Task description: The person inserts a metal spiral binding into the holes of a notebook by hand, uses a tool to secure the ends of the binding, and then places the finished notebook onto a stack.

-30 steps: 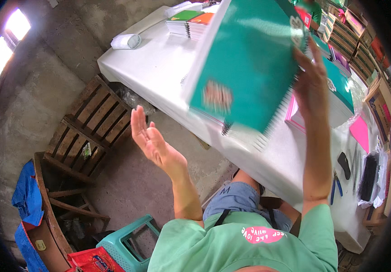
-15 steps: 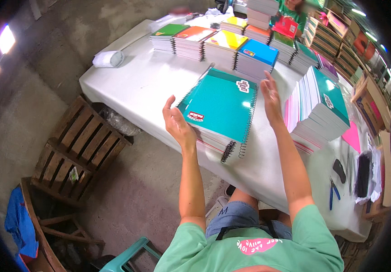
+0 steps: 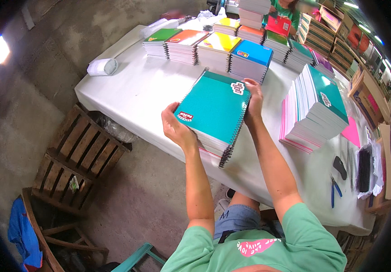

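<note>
A stack of teal spiral-bound notebooks (image 3: pixel 213 106) lies near the table's front edge, its coils along the right side. My left hand (image 3: pixel 177 129) presses against the stack's left near corner, fingers bent at its edge. My right hand (image 3: pixel 253 102) is wrapped against the coiled right side near the far corner. The top notebook lies nearly flush with those below. To the right stands a taller stack of notebooks (image 3: pixel 315 109) with a teal cover, its pages facing me.
Behind are several stacks, including blue (image 3: pixel 252 52), yellow (image 3: pixel 218 43), orange (image 3: pixel 186 37) and green notebooks (image 3: pixel 161 36). Blue-handled pliers (image 3: pixel 335 192) and a black object (image 3: pixel 339 167) lie at right. A plastic roll (image 3: pixel 102 67) sits at left. Across the table is another person (image 3: pixel 286 9).
Both hands have closed in from beside the stack onto its sides. The top notebook, which stuck out to the right, has come into line with the stack.
</note>
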The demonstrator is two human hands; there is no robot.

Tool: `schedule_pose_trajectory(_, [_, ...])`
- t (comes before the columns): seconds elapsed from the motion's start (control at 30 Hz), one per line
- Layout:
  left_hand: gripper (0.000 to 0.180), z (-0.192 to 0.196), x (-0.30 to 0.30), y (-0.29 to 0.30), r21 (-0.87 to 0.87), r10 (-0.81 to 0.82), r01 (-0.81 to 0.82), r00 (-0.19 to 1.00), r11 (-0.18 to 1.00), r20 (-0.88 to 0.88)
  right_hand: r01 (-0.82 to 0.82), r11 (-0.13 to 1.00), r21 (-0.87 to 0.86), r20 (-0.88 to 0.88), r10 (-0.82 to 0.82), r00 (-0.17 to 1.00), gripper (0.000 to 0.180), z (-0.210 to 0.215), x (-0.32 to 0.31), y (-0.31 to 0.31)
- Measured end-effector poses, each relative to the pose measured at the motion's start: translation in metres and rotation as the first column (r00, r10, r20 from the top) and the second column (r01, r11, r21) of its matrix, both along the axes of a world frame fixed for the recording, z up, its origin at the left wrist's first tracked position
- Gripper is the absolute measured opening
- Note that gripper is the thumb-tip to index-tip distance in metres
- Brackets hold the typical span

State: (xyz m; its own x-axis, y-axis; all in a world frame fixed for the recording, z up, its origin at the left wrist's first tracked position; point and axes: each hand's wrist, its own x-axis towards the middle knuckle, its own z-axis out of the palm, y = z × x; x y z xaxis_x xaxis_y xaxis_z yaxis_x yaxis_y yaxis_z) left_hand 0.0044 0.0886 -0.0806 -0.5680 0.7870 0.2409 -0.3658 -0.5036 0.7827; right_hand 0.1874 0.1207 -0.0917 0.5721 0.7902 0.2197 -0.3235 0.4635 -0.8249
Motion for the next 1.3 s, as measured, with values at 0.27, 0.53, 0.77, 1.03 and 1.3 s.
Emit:
schedule_pose_trajectory(0.27, [0.045,-0.003,-0.006,0.008,-0.085,-0.012,-0.005,0.98,0.996,-0.197,0.186,0.982,0.03,0.316,-0.185,0.93,0.025,-0.017,0.001,0.019])
schedule_pose_trajectory(0.53, [0.052,0.104,-0.046,-0.12,0.885,0.102,0.035,0.99,0.464,-0.093,0.396,0.756,0.521,0.755,-0.625,0.199,0.046,0.117,0.081,-0.147])
schedule_pose_trajectory(0.77, [0.028,0.154,0.012,-0.192,0.942,-0.506,0.329,0.825,0.065,-0.253,0.519,0.502,-0.692,0.66,0.151,0.736,0.065,0.119,0.284,-0.212])
schedule_pose_trajectory(1.03, [0.055,0.168,0.06,-0.201,0.949,0.225,0.199,0.94,0.244,-0.255,0.323,0.584,-0.745,0.579,0.324,0.748,0.058,0.144,0.304,-0.231])
schedule_pose_trajectory(1.3, [0.042,0.162,0.096,-0.219,0.985,-0.294,0.167,0.944,0.042,-0.147,0.545,0.833,0.1,0.633,-0.476,0.611,0.028,0.108,0.221,-0.324])
